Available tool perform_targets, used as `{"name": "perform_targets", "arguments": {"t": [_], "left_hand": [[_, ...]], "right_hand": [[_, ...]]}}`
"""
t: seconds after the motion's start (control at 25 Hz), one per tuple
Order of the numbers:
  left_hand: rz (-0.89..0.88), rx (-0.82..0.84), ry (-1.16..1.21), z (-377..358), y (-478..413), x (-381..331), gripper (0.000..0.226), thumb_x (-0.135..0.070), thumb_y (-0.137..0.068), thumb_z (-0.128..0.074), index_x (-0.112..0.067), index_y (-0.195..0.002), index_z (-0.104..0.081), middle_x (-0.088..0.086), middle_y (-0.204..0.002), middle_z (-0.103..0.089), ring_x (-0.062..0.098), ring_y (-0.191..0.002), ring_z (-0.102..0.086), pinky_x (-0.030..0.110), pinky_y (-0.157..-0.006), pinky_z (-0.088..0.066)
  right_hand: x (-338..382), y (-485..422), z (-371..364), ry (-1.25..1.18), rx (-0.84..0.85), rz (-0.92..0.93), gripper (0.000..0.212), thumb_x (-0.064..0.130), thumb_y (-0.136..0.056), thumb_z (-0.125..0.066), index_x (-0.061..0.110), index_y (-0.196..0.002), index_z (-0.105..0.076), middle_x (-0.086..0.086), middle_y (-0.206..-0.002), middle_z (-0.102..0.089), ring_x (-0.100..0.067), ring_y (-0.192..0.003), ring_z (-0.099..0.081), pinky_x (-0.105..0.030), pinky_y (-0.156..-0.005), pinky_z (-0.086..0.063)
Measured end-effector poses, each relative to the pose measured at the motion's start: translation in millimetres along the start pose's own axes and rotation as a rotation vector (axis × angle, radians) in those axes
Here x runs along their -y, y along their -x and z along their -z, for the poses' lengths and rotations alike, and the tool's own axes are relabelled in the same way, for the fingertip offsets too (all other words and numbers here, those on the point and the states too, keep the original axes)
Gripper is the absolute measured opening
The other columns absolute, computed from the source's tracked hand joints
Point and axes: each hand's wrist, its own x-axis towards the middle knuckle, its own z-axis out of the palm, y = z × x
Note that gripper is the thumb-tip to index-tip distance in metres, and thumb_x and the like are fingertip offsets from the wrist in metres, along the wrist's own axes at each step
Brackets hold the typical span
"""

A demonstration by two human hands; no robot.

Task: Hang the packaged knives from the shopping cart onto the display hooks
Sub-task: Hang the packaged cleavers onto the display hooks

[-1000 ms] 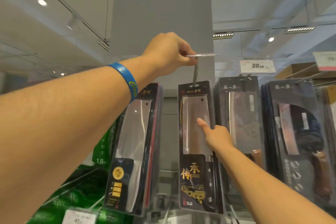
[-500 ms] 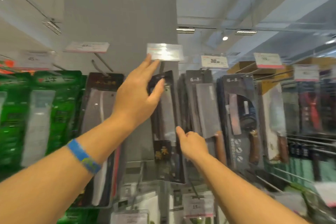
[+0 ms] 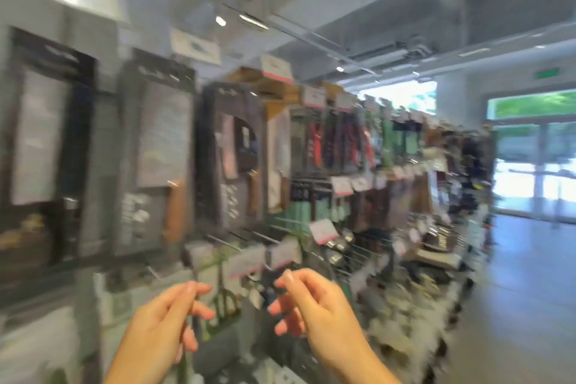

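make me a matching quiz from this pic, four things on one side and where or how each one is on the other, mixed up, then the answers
Things
1. left hand
2. knife pack with brown handle
3. green sign
4. doors

Place or state
a. far right, daylight behind
b. high at right
c. low in view, fingers loosely curled, holding nothing
d. hanging, left of view

Pairs: 1-c, 2-d, 3-b, 4-a
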Motion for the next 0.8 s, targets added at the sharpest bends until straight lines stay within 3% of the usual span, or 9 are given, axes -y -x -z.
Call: {"name": "perform_targets", "arguments": {"t": [0.16, 0.28, 0.4, 0.52, 0.6, 0.68, 0.8], "left_hand": [[0.245, 0.300, 0.094, -95, 88, 85, 0.032, -0.005, -0.105, -0.044, -0.014, -0.095, -0.073, 0.017, -0.073, -0.073, 0.012, -0.033, -0.041, 0.012, -0.034, -0.028], [0.458, 0.537, 0.119, -162, 177, 122, 0.038, 0.004, -0.100, -0.035, -0.011, -0.094, -0.069, 0.009, -0.070, -0.072, 0.009, -0.037, -0.045, 0.016, -0.035, -0.030], [0.679, 0.768, 0.088, -216, 277, 147, 0.037, 0.012, -0.096, -0.030, -0.005, -0.079, -0.059, 0.005, -0.065, -0.067, 0.005, -0.036, -0.048, 0.014, -0.034, -0.030], [0.794, 0.992, 0.007, -251, 366, 157, 0.036, 0.015, -0.088, -0.029, -0.008, -0.065, -0.045, -0.004, -0.044, -0.044, 0.008, -0.033, -0.033, 0.014, -0.033, -0.022], [0.876, 1.109, -0.040, -276, 407, 151, 0.036, 0.013, -0.085, -0.026, -0.011, -0.061, -0.037, -0.004, -0.042, -0.029, 0.005, -0.034, -0.022, 0.012, -0.036, -0.015], [0.932, 1.232, -0.114, -310, 437, 138, 0.034, 0.013, -0.082, -0.026, -0.012, -0.059, -0.032, -0.005, -0.038, -0.025, 0.004, -0.031, -0.018, 0.009, -0.037, -0.012], [0.914, 1.392, -0.251, -373, 481, 114, 0.021, 0.010, -0.060, -0.032, -0.011, -0.056, -0.032, -0.003, -0.038, -0.026, 0.009, -0.033, -0.019, 0.011, -0.039, -0.012]], "right_hand": [[-74, 143, 91, 0.111, -0.345, -0.251, 0.018, 0.019, -0.104, -0.054, 0.010, -0.093, -0.067, -0.008, -0.072, -0.074, -0.016, -0.048, -0.063, -0.019, -0.045, -0.039], [-114, 271, 134, 0.190, -0.564, -0.473, 0.019, 0.017, -0.105, -0.052, 0.012, -0.093, -0.066, -0.003, -0.071, -0.074, -0.012, -0.048, -0.061, -0.017, -0.046, -0.041], [-137, 398, 165, 0.193, -0.821, -0.664, 0.020, 0.022, -0.105, -0.053, 0.013, -0.094, -0.067, -0.001, -0.071, -0.074, -0.012, -0.049, -0.062, -0.018, -0.046, -0.040], [-149, 505, 187, 0.149, -1.072, -0.791, 0.023, 0.026, -0.105, -0.053, 0.012, -0.097, -0.068, -0.003, -0.075, -0.076, -0.013, -0.051, -0.064, -0.019, -0.047, -0.042], [-152, 558, 196, 0.133, -1.187, -0.834, 0.024, 0.031, -0.105, -0.054, 0.012, -0.100, -0.069, -0.004, -0.081, -0.078, -0.014, -0.055, -0.067, -0.018, -0.046, -0.045], [-154, 602, 207, 0.107, -1.291, -0.863, 0.025, 0.035, -0.105, -0.054, 0.016, -0.100, -0.071, -0.004, -0.085, -0.078, -0.016, -0.059, -0.069, -0.018, -0.047, -0.047], [-155, 658, 235, 0.077, -1.406, -0.903, 0.024, 0.040, -0.104, -0.053, 0.026, -0.099, -0.072, -0.003, -0.088, -0.078, -0.018, -0.064, -0.071, -0.021, -0.049, -0.048]]}}
